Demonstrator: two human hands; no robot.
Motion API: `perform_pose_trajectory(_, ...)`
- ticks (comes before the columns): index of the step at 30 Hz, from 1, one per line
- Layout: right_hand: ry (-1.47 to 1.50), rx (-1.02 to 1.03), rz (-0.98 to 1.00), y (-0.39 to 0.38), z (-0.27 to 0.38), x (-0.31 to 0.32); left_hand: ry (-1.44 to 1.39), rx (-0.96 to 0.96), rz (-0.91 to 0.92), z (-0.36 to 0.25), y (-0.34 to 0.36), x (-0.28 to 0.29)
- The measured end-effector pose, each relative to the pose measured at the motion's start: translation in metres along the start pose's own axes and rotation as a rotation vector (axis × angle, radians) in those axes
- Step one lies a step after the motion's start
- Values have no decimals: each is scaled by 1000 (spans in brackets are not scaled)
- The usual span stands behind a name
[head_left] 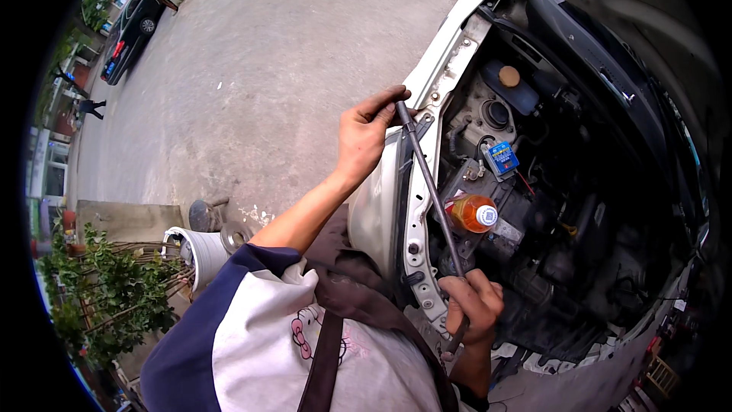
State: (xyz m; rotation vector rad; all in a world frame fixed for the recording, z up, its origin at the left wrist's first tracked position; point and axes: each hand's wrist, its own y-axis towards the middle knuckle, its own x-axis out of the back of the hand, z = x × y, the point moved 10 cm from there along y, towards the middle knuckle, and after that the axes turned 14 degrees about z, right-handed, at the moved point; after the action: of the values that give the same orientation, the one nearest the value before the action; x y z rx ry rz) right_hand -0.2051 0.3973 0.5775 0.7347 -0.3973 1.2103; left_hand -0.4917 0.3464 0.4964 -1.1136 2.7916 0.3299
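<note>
My left hand [366,133] grips the upper, socket-like end of a long dark metal bar [431,183] over the white car's front body edge [419,248]. My right hand [473,309] is closed round the bar's lower part, which ends in a short angled piece. The bar lies diagonally across the view above the edge of the open engine bay. Beneath and right of it stand an orange-filled bottle [476,214] with a white cap and a blue box [501,159] with wires. A reservoir with a tan cap [508,76] sits farther up in the bay.
The raised hood [625,11] arches at upper right. Grey pavement [252,69] stretches left of the car, with a parked dark car [130,38] and a person [91,107] walking far off. A white bucket [194,252] and leafy plants [107,297] are at lower left.
</note>
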Motion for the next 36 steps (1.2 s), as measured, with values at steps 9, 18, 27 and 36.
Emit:
perform_pose_trajectory(9,1124,-357,-383,-36,-64,-45,-253,26,48,1,-2,-2)
perform_pose_trajectory(18,646,-533,-436,-59,-68,-24,-707,131,166,9,8,-32)
perform_pose_trajectory(27,-316,-683,63,47,-34,36,-723,514,-68,150,-11,-37)
perform_pose_trajectory(36,-444,-514,373,141,-72,14,-772,479,-5,172,3,-35)
